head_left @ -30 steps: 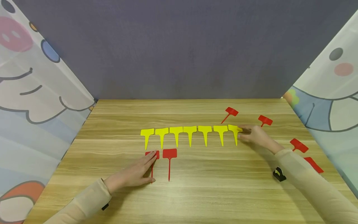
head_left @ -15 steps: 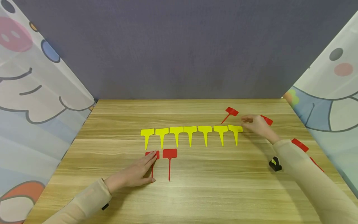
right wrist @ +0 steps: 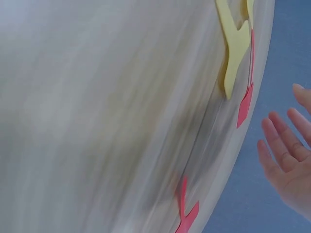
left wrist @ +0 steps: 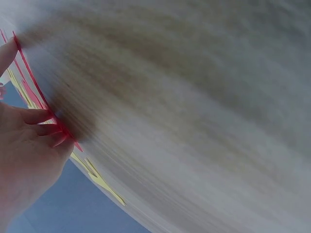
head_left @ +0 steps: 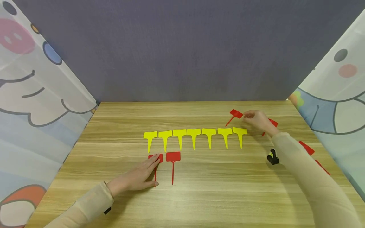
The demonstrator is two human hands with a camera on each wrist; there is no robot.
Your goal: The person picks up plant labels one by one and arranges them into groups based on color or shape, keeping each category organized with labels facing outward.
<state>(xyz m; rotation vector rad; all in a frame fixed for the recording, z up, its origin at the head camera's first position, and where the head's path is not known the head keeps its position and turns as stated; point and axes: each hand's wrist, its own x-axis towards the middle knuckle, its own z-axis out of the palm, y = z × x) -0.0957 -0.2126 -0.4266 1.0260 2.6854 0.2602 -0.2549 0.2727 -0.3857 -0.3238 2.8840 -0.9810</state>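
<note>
In the head view, several yellow T-shaped plant labels [head_left: 209, 132] lie in a row across the wooden table. Below its left end are two red plant labels, heads up. My left hand [head_left: 134, 176] rests with extended fingers on the left red label [head_left: 151, 156], covering part of it; the second red label [head_left: 173, 156] lies just right of it. Farther back, my right hand [head_left: 257, 120] hovers beside a tilted red label [head_left: 236, 113], fingertips close to its head. The right wrist view shows that hand [right wrist: 291, 170] with spread fingers, holding nothing.
Another red label [head_left: 272, 122] lies partly behind the right wrist. Two more, a red label [head_left: 307, 148] and a red label [head_left: 323, 167], lie by the right sleeve. A grey panel [head_left: 194, 50] stands along the table's back, with printed curtains [head_left: 348, 117] at the sides.
My right hand has left the rightmost yellow label and moved back, up to the tilted red label. The left hand stays in place on its red label.
</note>
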